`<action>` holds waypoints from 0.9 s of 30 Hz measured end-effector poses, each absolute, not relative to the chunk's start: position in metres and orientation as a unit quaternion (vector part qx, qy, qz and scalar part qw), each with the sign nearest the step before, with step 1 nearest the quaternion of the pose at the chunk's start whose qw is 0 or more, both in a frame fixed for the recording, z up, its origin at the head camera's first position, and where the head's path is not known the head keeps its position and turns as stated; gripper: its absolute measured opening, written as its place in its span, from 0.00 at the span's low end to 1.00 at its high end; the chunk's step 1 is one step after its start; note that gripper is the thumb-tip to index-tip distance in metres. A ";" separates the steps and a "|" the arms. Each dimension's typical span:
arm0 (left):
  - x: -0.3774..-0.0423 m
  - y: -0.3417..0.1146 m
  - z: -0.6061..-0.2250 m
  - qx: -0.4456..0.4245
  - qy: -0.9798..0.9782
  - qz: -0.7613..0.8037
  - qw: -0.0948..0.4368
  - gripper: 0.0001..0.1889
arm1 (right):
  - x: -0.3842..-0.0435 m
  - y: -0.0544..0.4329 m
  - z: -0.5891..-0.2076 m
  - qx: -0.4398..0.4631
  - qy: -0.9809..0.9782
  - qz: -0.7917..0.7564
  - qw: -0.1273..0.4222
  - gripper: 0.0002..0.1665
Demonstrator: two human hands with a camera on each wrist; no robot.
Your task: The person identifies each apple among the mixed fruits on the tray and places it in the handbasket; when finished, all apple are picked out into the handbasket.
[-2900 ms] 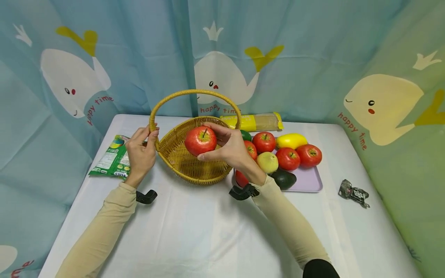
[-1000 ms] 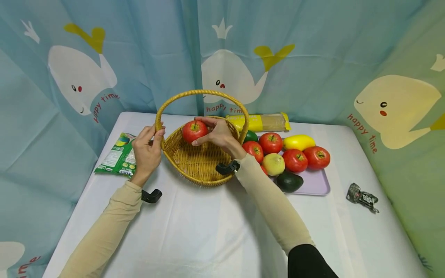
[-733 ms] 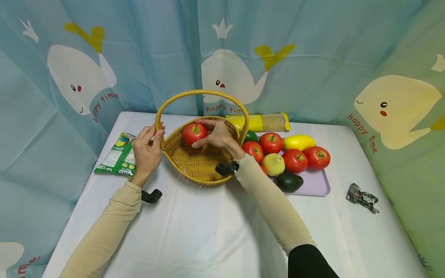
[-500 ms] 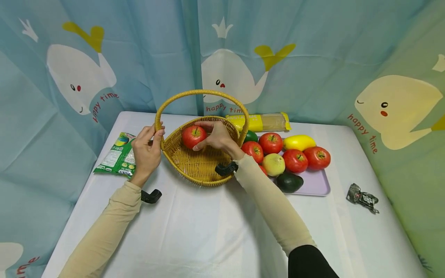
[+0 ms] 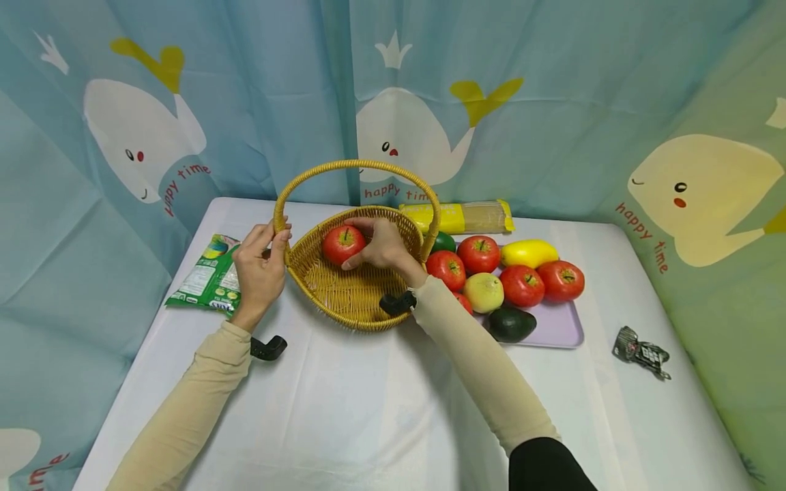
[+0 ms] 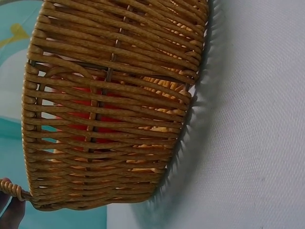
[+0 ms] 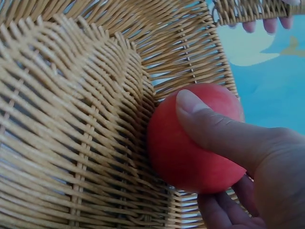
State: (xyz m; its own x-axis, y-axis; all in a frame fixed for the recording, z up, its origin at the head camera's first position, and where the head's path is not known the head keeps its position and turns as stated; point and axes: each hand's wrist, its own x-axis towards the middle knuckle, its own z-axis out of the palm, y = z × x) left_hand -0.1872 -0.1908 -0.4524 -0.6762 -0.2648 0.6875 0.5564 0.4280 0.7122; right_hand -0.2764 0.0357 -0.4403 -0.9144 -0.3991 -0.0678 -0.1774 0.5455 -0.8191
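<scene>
A yellow-brown wicker basket (image 5: 350, 300) with a tall arched handle stands on the white table. My left hand (image 5: 260, 269) grips the lower left end of that handle; its fingertips (image 6: 12, 212) show at the corner of the left wrist view. Inside the basket, toward its back left, my right hand (image 5: 383, 245) holds a red apple (image 5: 342, 245) with its stem up. In the right wrist view the thumb lies across the apple (image 7: 190, 152) and the other fingers curl beneath it. Through the weave in the left wrist view, red patches of the apple (image 6: 102, 114) show.
Right of the basket, a lilac tray (image 5: 561, 324) holds several red apples (image 5: 522, 285), a pale yellow-green fruit (image 5: 484, 292), a yellow fruit (image 5: 529, 253) and an avocado (image 5: 511, 324). A yellow noodle packet (image 5: 460, 217), green bag (image 5: 209, 276) and black wrapper (image 5: 641, 352) lie around.
My right hand has carried the apple from above the basket's front leftward and down into it. Over the last second the apple sinks slightly lower. My left hand stays on the handle.
</scene>
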 end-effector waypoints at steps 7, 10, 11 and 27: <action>-0.188 -0.189 -0.453 -0.092 -0.751 -0.517 0.401 0.12 | -0.275 0.035 -0.438 -0.168 0.881 -0.422 0.130 0.53; -0.186 -0.186 -0.450 -0.090 -0.751 -0.514 0.404 0.12 | -0.274 0.035 -0.437 -0.172 0.881 -0.418 0.144 0.53; -0.184 -0.185 -0.448 -0.089 -0.751 -0.514 0.406 0.12 | -0.274 0.035 -0.437 -0.175 0.880 -0.415 0.148 0.54; -0.176 -0.180 -0.441 -0.085 -0.746 -0.522 0.404 0.11 | -0.241 0.074 -0.403 -0.260 0.816 -0.494 0.148 0.51</action>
State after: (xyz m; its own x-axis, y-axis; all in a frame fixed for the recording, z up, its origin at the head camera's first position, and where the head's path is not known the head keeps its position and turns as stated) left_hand -0.1765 -0.1797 -0.4406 -0.6587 -0.2961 0.6916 0.5486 0.4400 0.7109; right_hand -0.2410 0.0737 -0.4026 -0.8204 -0.5716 0.0147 -0.2783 0.3768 -0.8835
